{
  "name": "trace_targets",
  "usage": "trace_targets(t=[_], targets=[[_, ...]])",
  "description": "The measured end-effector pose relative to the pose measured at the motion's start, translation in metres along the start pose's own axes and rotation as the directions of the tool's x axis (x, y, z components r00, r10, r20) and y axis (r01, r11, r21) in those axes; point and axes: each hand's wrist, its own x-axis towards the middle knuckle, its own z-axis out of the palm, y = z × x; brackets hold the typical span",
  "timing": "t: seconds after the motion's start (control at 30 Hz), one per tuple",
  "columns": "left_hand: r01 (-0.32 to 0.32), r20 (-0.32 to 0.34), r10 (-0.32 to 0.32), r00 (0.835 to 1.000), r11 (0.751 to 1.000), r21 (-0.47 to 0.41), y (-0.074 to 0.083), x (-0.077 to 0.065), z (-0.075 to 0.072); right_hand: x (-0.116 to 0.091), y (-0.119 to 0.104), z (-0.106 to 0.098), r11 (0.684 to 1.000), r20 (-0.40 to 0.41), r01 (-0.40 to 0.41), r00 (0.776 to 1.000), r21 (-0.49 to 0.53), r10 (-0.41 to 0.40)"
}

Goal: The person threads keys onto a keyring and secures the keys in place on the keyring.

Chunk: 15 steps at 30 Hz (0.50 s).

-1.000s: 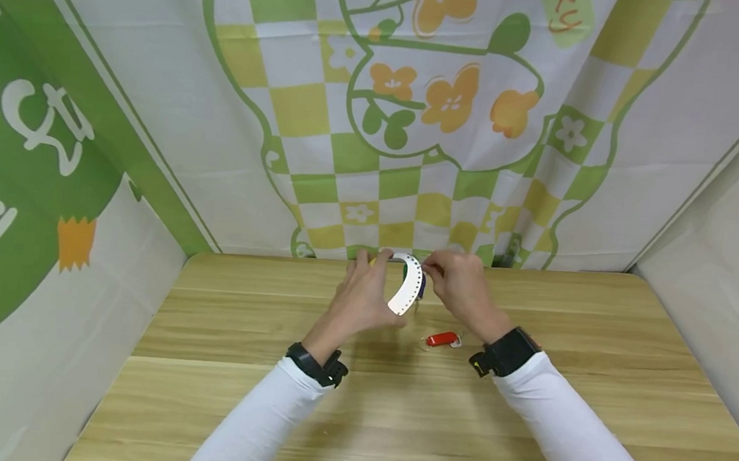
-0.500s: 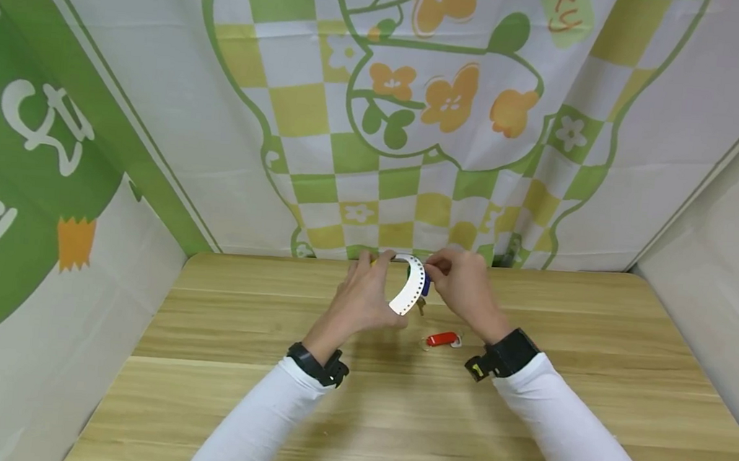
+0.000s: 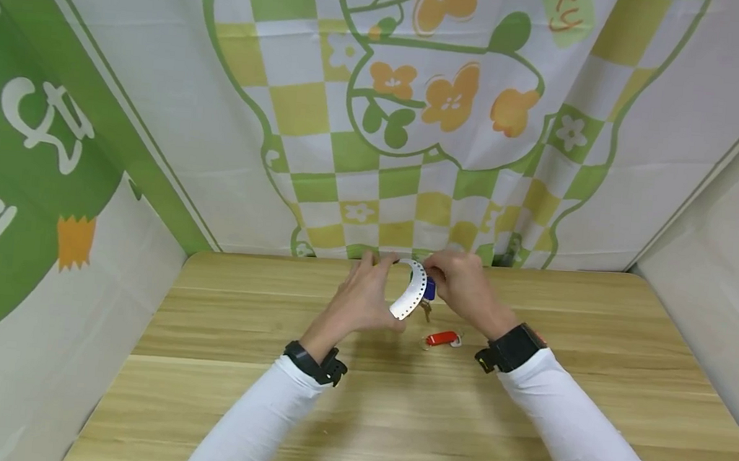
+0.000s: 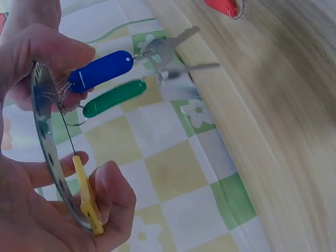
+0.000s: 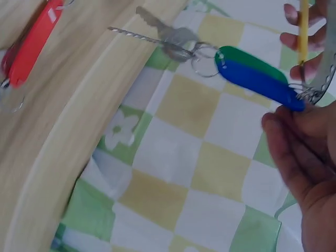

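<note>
In the head view my left hand (image 3: 361, 295) grips a curved white strip (image 3: 412, 292) with a row of small holes, held above the table. A yellow piece (image 4: 85, 194) lies along the strip by the left fingers. My right hand (image 3: 465, 289) pinches at the ring end of a blue key tag (image 4: 102, 71), right by the strip's edge. Next to it hangs a green key tag (image 4: 115, 98), also close to the strip. Metal keys (image 5: 176, 42) dangle from the far ends of the two tags. The right fingertips partly hide the rings.
A red key tag (image 3: 443, 338) with a ring at its end lies on the wooden table (image 3: 355, 417), just nearer than the hands. Behind the table's far edge hangs a checked, flowered cloth (image 3: 399, 182). White side cloths flank the table.
The blue tag and its key have come further into view to the right of the strip. The strip has shifted slightly right and down in the left hand. The red tag has stayed still.
</note>
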Motion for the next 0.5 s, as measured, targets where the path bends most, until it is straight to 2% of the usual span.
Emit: trace_targets(t=[0.03,0.1,0.2,0.23,0.3,0.4,0.43,0.5], targets=[[0.001,0.007,-0.001,1.0,1.0,0.001,0.0,-0.0002,-0.0006,-0.0003,0.0014,-0.0001,1.0,0.003,0.025,1.0,-0.002,-0.025],[-0.003,0.011,0.003,1.0,1.0,0.005,0.0,-0.0007,-0.0018,-0.0006,0.0033,-0.0003,1.0,0.017,0.013,1.0,0.016,-0.013],[-0.007,0.002,0.007,1.0,1.0,0.007,-0.0002,-0.0014,-0.0022,-0.0001,0.0031,-0.001,0.987,0.066,-0.14,0.989,0.081,0.135],[-0.009,-0.002,0.009,1.0,1.0,0.009,-0.0005,-0.0015,-0.002,0.0004,0.0023,-0.0017,0.971,0.095,-0.215,0.974,0.109,0.205],[-0.016,-0.013,0.017,1.0,1.0,0.013,-0.0012,-0.002,-0.0011,0.002,0.0,-0.0028,0.92,0.153,-0.359,0.929,0.158,0.337],[-0.018,-0.019,0.019,1.0,1.0,0.017,-0.0017,-0.0026,0.0002,0.0034,-0.0026,-0.0043,0.844,0.218,-0.496,0.864,0.205,0.455],[-0.017,-0.018,0.017,1.0,1.0,0.019,-0.0018,-0.0027,0.0003,0.0037,-0.0034,-0.0048,0.828,0.229,-0.517,0.851,0.216,0.472],[-0.019,-0.017,0.019,1.0,1.0,0.023,-0.0019,-0.0031,0.0002,0.0036,-0.0043,-0.005,0.828,0.224,-0.517,0.852,0.217,0.474]])
